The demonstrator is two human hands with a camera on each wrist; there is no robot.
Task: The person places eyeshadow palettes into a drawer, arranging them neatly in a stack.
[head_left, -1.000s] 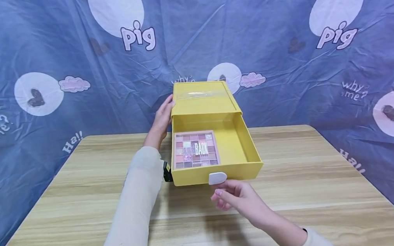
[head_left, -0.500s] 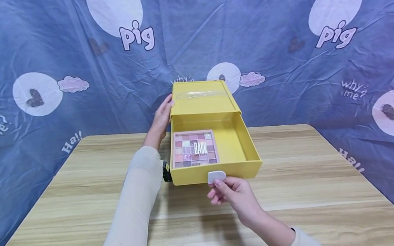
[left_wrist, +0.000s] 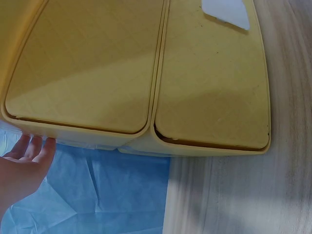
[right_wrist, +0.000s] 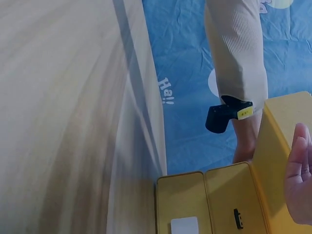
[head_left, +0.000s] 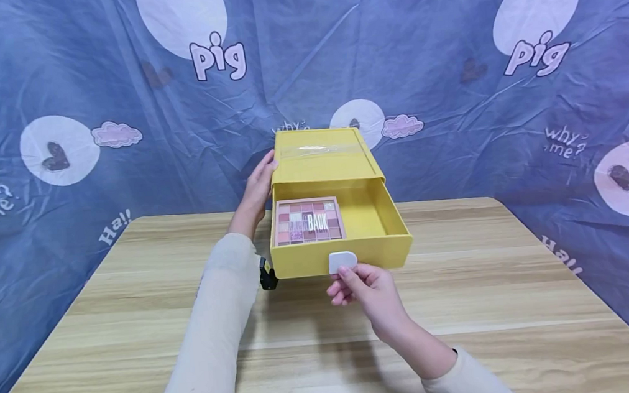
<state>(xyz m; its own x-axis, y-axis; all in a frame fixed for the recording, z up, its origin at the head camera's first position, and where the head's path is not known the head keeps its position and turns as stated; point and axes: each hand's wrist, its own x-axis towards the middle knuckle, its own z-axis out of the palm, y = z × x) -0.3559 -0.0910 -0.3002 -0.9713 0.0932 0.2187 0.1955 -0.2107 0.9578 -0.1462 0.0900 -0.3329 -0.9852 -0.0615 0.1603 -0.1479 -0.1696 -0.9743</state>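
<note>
A yellow drawer box stands at the table's far middle with its drawer partly pulled toward me. A pink eyeshadow palette marked "BACK" lies in the drawer's left half. My left hand rests with straight fingers on the box's left side; the left wrist view shows those fingers at the box's edge. My right hand touches the white tab on the drawer front with its fingertips. In the right wrist view the fingers lie straight against the yellow box.
The wooden table runs wide on both sides of the box and in front of it. A blue printed cloth backdrop hangs close behind and drapes past the table's sides. A black wrist camera sits on my left sleeve.
My right hand moved forward onto the white tab, and the drawer has slid part of the way back into the box. The left hand has stayed on the box's side.
</note>
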